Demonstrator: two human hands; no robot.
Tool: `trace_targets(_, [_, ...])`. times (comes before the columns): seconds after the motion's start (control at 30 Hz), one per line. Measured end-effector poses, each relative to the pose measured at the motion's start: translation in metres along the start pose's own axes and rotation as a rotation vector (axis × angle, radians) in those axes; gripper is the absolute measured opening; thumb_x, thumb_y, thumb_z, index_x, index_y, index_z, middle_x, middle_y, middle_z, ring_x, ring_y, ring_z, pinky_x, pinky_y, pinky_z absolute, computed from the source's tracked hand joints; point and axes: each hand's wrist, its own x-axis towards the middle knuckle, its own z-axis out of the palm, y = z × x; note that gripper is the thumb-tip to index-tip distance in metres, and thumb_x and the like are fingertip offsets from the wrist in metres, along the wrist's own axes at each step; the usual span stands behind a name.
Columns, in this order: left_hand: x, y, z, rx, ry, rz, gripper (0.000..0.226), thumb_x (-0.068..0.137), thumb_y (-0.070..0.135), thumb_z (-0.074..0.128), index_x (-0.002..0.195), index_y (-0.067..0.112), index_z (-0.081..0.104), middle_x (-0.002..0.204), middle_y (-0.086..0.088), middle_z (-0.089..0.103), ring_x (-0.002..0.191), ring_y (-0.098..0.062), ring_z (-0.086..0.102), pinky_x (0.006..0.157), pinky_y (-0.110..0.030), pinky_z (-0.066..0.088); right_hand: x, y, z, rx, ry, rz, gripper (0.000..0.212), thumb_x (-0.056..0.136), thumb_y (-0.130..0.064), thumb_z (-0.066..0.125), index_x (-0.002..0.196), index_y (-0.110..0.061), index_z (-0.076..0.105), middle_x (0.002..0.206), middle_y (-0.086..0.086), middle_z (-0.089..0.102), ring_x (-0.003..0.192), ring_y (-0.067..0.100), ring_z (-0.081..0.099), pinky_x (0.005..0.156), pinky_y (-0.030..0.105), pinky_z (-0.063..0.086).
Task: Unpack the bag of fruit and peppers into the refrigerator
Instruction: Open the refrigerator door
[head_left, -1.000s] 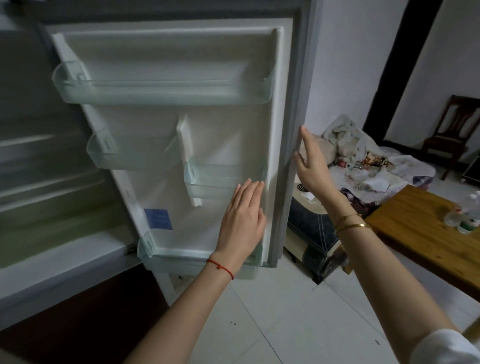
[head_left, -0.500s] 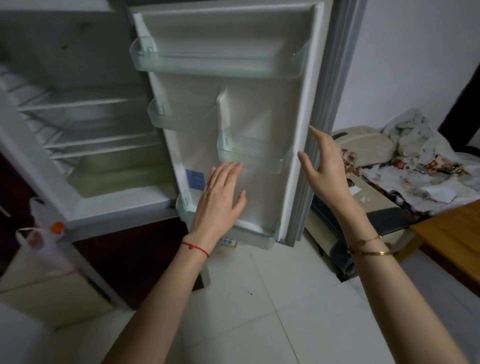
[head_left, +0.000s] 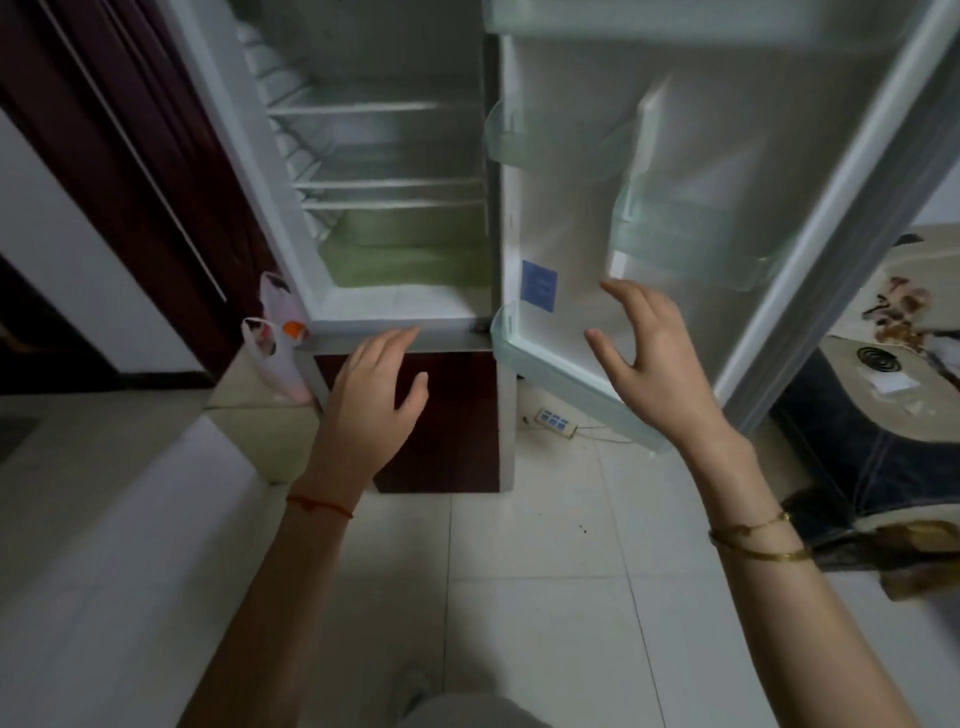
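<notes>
Both hands, left (head_left: 376, 400) and right (head_left: 657, 358), have drawn back from the refrigerator door (head_left: 727, 156); bag (head_left: 278, 345) now nearer centre.

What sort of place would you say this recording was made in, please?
Probably a home: an open refrigerator stands on a tiled floor, a plastic bag beside it, and cluttered bedding lies to the right.
</notes>
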Motion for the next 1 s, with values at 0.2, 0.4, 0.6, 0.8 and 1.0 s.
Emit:
trace_targets(0.2, [-0.033,-0.059,-0.034,0.052,0.058,-0.103,0.047,0.094,0.017,0.058,0.139,0.004,0.052,0.136,-0.014,0.059,0.130,-0.028,0.052,0.113,-0.036,0.036,0.000,-0.044,0.055,0.080,-0.095,-0.049,0.049,0.096,-0.030,0.057,0.140,-0.013,0.045,0.138,0.005,0.051,0.130,0.021,0.042,0.110,0.027,0.030])
trace_targets(0.4, [-0.064,-0.126,-0.071,0.050,0.050,-0.244,0.048,0.095,0.016,0.061,0.141,0.008,0.049,0.140,-0.011,0.055,0.131,-0.024,0.049,0.112,-0.033,0.036,0.006,-0.095,0.118,0.150,-0.188,-0.077,0.048,0.095,-0.030,0.058,0.139,-0.013,0.046,0.134,0.005,0.053,0.128,0.022,0.044,0.110,0.033,0.035])
trace_targets(0.6, [-0.073,-0.187,-0.106,0.072,0.060,-0.349,0.050,0.094,0.014,0.063,0.141,0.011,0.049,0.140,-0.008,0.055,0.130,-0.020,0.048,0.107,-0.025,0.034,0.027,-0.148,0.185,0.198,-0.262,-0.082,0.047,0.094,-0.029,0.059,0.138,-0.015,0.048,0.133,0.004,0.054,0.128,0.021,0.045,0.110,0.032,0.034])
trace_targets(0.8, [-0.069,-0.244,-0.127,0.101,0.062,-0.410,0.050,0.093,0.018,0.063,0.141,0.014,0.049,0.137,-0.006,0.057,0.129,-0.017,0.049,0.105,-0.023,0.034,0.054,-0.189,0.241,0.261,-0.319,-0.103,0.049,0.094,-0.030,0.060,0.140,-0.016,0.047,0.137,0.001,0.052,0.131,0.018,0.042,0.112,0.027,0.031])
trace_targets(1.0, [-0.046,-0.295,-0.128,0.114,0.085,-0.406,0.047,0.094,0.016,0.063,0.139,0.010,0.051,0.134,-0.008,0.059,0.125,-0.015,0.050,0.105,-0.021,0.034,0.094,-0.207,0.288,0.278,-0.379,-0.115,0.048,0.095,-0.031,0.059,0.139,-0.018,0.047,0.137,-0.002,0.052,0.132,0.015,0.042,0.107,0.019,0.028])
